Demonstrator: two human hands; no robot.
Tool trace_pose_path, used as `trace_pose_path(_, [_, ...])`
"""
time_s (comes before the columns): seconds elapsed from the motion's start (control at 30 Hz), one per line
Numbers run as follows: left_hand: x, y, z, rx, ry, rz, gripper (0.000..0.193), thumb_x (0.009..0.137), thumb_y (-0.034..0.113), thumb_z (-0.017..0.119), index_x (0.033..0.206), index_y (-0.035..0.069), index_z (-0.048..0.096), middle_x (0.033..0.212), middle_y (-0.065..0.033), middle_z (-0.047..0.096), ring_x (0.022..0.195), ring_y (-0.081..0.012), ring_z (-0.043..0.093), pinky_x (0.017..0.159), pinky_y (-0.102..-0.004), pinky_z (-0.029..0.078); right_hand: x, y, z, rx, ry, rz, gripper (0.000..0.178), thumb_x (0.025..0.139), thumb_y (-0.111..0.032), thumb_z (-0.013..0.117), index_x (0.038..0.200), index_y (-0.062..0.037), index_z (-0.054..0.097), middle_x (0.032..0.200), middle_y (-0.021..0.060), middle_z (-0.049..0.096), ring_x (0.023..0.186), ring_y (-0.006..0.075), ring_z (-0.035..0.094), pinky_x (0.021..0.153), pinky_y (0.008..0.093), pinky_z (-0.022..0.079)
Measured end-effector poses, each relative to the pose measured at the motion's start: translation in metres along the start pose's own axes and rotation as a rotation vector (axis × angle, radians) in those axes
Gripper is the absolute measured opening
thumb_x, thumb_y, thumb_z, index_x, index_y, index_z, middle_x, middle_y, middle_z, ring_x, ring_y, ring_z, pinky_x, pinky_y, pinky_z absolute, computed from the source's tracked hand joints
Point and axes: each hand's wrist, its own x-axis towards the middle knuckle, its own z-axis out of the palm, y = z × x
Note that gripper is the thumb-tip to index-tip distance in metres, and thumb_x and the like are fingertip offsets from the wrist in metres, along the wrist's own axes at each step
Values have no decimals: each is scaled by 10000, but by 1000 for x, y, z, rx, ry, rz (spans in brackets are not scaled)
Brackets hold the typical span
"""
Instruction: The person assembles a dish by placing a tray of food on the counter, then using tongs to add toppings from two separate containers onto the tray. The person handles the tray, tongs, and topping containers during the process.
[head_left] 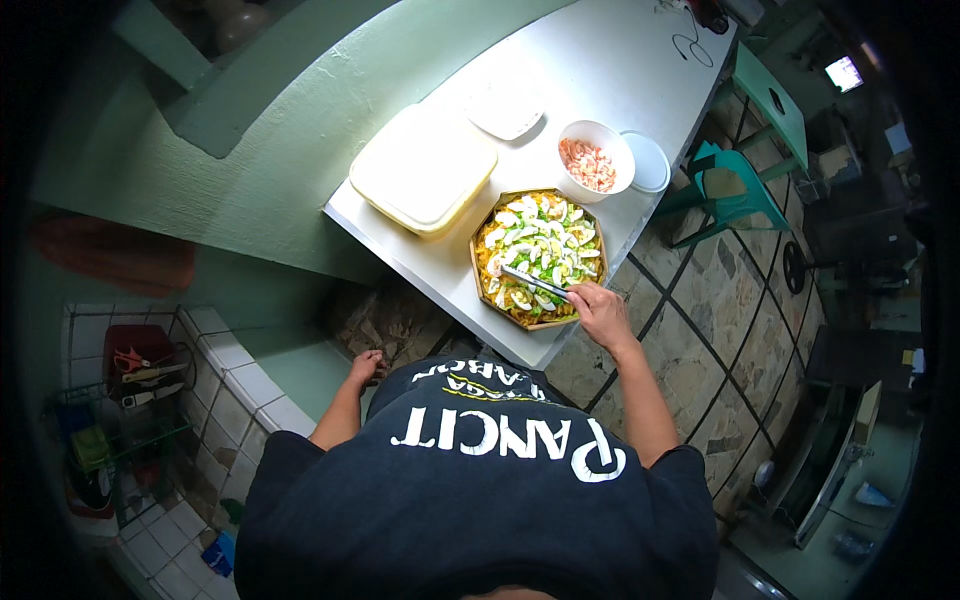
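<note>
My right hand [600, 317] is closed around a pair of metal tongs [536, 281]. The tongs reach over an octagonal brown tray [603, 238], their tips at its left part among the food. Orange-yellow noodles [525, 298] fill that tray, topped with chopped greens [545, 268] and several slices of boiled egg [531, 205]. Whether the tips pinch a slice is too small to tell. Low beside my body, off the table, my left hand [370, 366] has its fingers curled in, with nothing visible in it.
On the white table [590, 60], a white bowl [611, 140] of pink shrimp and a round pale lid [652, 163] stand behind the tray. A large lidded tub [420, 170] sits left, near a white container [505, 108]. A green chair [735, 185] stands right; a tiled ledge [245, 370] runs left.
</note>
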Motion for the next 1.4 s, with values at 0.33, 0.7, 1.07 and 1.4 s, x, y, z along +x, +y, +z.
trace_pose_path(0.33, [-2,-4,1,37,-8,82,309,926,239,528,1221,153,552,917,-49,647,727,-192,610,639,-392,492,47,35,-58,80,364,28,194,891,-190,589,944,-26,677,836,134,663,742,264,642,657,355,484])
trace_pose_path(0.7, [-14,4,-3,-25,13,22,331,936,277,499,1251,177,529,995,-43,629,783,-210,601,717,-412,479,163,63,-61,-461,296,167,234,911,-254,525,954,-55,640,998,160,639,868,388,629,763,482,490])
trace_pose_path(1.07, [-34,4,2,37,37,-6,320,924,281,519,1224,173,543,967,-57,634,785,-209,606,679,-405,478,163,41,-55,-385,251,169,247,901,-256,523,949,-50,650,993,161,646,900,388,627,769,491,489])
trace_pose_path(1.4, [6,17,1,-40,-39,126,340,925,263,528,1243,145,539,1024,-86,642,852,-225,617,700,-400,498,138,44,-77,-245,339,245,228,906,-267,523,956,-92,660,974,132,656,898,336,629,787,431,484])
